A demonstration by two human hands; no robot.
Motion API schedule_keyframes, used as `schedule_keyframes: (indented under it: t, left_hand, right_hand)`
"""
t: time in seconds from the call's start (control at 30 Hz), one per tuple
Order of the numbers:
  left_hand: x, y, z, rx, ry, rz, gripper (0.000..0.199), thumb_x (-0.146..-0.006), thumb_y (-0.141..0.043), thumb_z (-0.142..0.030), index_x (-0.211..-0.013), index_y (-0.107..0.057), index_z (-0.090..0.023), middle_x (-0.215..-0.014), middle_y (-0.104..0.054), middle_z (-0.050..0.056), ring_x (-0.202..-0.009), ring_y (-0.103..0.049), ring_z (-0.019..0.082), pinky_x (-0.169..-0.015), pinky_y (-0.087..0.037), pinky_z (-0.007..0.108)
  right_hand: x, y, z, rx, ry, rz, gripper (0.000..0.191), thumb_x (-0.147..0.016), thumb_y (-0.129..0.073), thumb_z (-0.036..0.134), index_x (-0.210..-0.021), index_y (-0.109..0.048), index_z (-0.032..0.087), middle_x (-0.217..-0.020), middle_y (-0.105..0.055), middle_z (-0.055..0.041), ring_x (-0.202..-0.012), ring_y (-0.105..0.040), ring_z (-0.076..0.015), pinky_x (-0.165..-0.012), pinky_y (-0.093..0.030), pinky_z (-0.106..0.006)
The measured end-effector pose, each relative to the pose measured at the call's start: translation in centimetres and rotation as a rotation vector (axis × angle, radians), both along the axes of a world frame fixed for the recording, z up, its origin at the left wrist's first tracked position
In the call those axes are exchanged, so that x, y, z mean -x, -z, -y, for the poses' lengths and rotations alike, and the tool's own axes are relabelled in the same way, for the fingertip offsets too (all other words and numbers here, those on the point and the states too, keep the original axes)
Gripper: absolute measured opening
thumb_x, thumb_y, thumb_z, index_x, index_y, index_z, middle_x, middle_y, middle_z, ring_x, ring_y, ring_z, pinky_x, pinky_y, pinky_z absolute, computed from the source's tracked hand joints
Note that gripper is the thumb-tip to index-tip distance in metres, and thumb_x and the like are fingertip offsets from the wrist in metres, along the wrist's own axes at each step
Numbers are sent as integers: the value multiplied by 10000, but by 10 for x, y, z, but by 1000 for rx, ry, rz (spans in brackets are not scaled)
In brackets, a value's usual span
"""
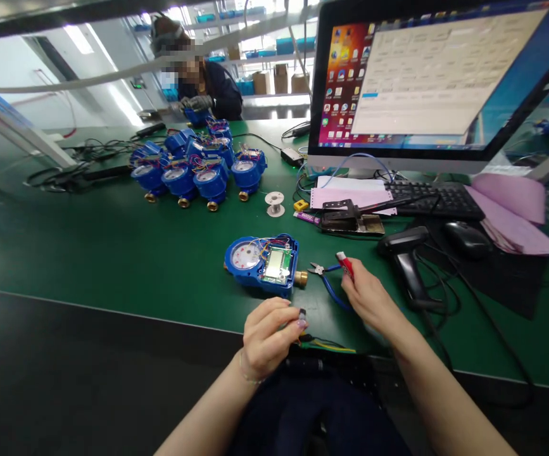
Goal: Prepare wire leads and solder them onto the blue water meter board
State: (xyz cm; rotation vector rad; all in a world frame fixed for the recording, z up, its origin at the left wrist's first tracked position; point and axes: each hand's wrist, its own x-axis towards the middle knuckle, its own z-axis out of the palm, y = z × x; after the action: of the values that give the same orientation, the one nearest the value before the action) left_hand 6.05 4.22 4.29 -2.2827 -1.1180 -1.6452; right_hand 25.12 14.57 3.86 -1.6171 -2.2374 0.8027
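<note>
My left hand [267, 335] pinches a small dark connector [302, 315] from which thin green and yellow wires [326, 346] trail to the right over the bench edge. My right hand [368, 297] grips a small red-tipped tool [345, 263]. Blue-handled side cutters [326, 278] lie on the mat just left of that hand. An open blue water meter [262, 263], with a white dial, a green circuit board and a brass fitting, rests on the green bench [113, 240] in front of both hands.
Several blue meters [198, 168] cluster at the back left, with a white spool [275, 202] nearby. A monitor [426, 82], keyboard [433, 199], mouse [466, 237], barcode scanner [407, 259], pink papers [516, 209] and cables stand at the right. A person [198, 82] works across the bench.
</note>
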Motion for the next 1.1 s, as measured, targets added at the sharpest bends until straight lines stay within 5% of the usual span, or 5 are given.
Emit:
schedule_keyframes:
  t: [0.13, 0.23, 0.3, 0.5, 1.1]
  left_hand:
    - [-2, 0, -1, 8, -15, 43, 107, -819, -529, -80, -858, -618, -125, -790, -659, 75, -785, -606, 148, -682, -559, 323]
    - [-7, 2, -2, 19, -4, 153, 90, -795, -569, -62, -825, -629, -123, -775, -653, 57, -766, -611, 142, -666, -549, 304]
    - [-10, 3, -2, 47, 8, 226, 89, -770, -604, -52, -806, -628, -130, -781, -659, 44, -756, -616, 137, -657, -547, 298]
    - [-15, 8, 1, 103, 67, 290, 185, -698, -653, 17, -798, -628, -136, -812, -697, 31, -744, -641, 131, -693, -555, 300]
    - [-12, 14, 5, 110, 19, 304, 234, -679, -644, 61, -796, -639, -142, -801, -671, 7, -746, -614, 120, -713, -532, 301]
  right_hand:
    - [2, -8, 40, 401, -148, -838, 283, -912, -387, 457, -976, -461, 191, -752, -525, -8, -712, -508, -130, -695, -415, -265]
    - [15, -5, 64, 661, -137, -1139, 295, -848, -535, 469, -925, -478, 190, -740, -530, 8, -709, -514, -106, -710, -426, -249]
    - [26, 1, 72, 845, -69, -1250, 366, -801, -570, 533, -869, -487, 184, -595, -466, 49, -536, -452, -76, -550, -405, -208]
    - [44, 10, 70, 1312, -43, -1246, 618, -775, -334, 704, -458, -384, 175, -317, -221, 79, -257, -168, -32, -279, -125, -162]
    - [49, 13, 65, 1419, -56, -1143, 577, -822, -253, 568, -423, -391, 174, -300, -223, 71, -233, -177, -35, -255, -138, -149]
